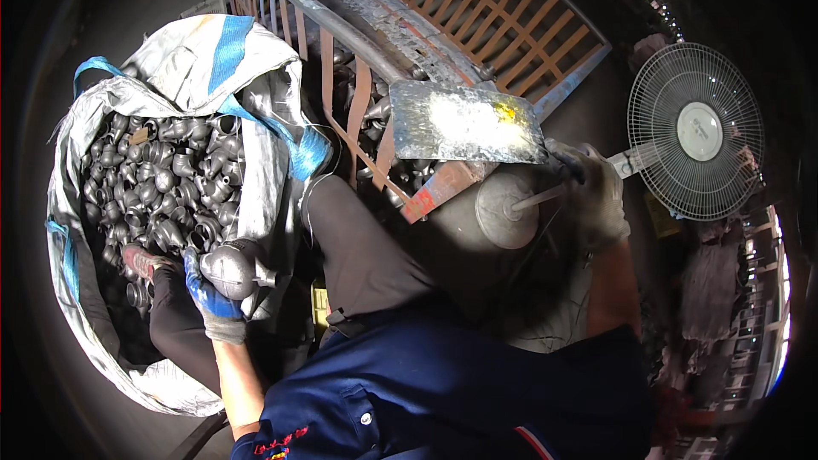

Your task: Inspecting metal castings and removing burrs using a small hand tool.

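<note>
My left hand [213,294], in a blue and grey work glove, is closed on a rounded grey metal pipe fitting [230,271] with a short open neck. Below it stands a large white woven sack [183,55] with blue straps, holding many grey pipe fittings [162,179]. On the far right, my right hand [596,200] wears a pale, dirty glove. Its fingers look curled by the right end of a flat metal plate [464,128], in shadow; what they hold, if anything, cannot be made out. The plate shines brightly under a lamp.
A rusty slatted metal cage [511,30] with more fittings stands ahead. A grey fan [699,130] is at the right, with a round metal base [507,210] nearer the middle. My shoe [143,261] shows against the fittings in the sack's opening.
</note>
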`<state>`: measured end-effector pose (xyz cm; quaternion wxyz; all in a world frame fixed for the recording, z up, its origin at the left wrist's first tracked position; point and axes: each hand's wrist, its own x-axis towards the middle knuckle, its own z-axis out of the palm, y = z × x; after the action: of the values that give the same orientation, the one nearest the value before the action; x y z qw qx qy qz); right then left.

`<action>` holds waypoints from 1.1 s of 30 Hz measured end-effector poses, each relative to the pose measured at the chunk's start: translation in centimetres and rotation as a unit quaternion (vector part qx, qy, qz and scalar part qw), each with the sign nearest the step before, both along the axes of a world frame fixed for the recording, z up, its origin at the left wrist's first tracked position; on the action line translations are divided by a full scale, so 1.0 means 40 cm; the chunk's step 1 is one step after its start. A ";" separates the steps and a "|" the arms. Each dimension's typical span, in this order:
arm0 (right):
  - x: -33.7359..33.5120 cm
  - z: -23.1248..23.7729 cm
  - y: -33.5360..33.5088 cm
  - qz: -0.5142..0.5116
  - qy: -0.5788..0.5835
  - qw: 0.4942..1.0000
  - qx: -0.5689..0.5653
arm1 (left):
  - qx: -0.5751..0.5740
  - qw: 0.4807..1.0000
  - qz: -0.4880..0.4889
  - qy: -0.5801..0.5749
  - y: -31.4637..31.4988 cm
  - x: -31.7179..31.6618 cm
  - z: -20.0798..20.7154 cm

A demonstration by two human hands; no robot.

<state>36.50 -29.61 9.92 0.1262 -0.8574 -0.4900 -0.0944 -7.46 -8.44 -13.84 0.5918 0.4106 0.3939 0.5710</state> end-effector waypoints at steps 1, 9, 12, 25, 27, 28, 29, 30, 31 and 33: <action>0.007 -0.002 0.000 0.000 0.001 1.000 0.000 | -0.026 0.998 -0.023 -0.052 0.002 -0.004 0.000; 0.019 -0.014 0.011 -0.045 0.000 0.996 -0.083 | -0.066 0.995 -0.001 -0.078 -0.009 0.012 0.025; 0.014 -0.005 0.012 -0.013 0.033 0.998 -0.050 | -0.057 0.997 0.007 -0.053 -0.007 0.011 0.022; -0.054 -0.046 0.129 0.143 -0.038 0.989 -0.015 | -0.100 0.988 0.041 -0.107 -0.007 0.006 0.028; -0.052 -0.048 0.132 0.157 -0.052 0.986 -0.006 | -0.089 0.990 0.037 -0.104 -0.008 0.004 0.024; -0.052 -0.050 0.134 0.169 -0.066 0.983 0.004 | -0.077 0.991 0.031 -0.101 -0.008 0.002 0.023; -0.054 -0.049 0.135 0.170 -0.065 0.983 0.004 | -0.078 0.991 0.032 -0.101 -0.008 0.002 0.022; -0.057 -0.047 0.137 0.162 -0.055 0.985 -0.008 | -0.081 0.990 0.024 -0.114 -0.009 0.000 0.021; -0.058 -0.045 0.137 0.155 -0.046 0.987 -0.019 | -0.083 0.988 0.016 -0.127 -0.009 0.000 0.020; -0.059 -0.045 0.138 0.150 -0.053 0.987 -0.027 | -0.079 0.990 0.014 -0.115 -0.008 -0.001 0.018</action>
<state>34.15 -24.09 8.12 0.0898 -0.7714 -0.6210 -0.1063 -7.51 -8.76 -13.10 0.6556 0.2886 0.3727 0.5899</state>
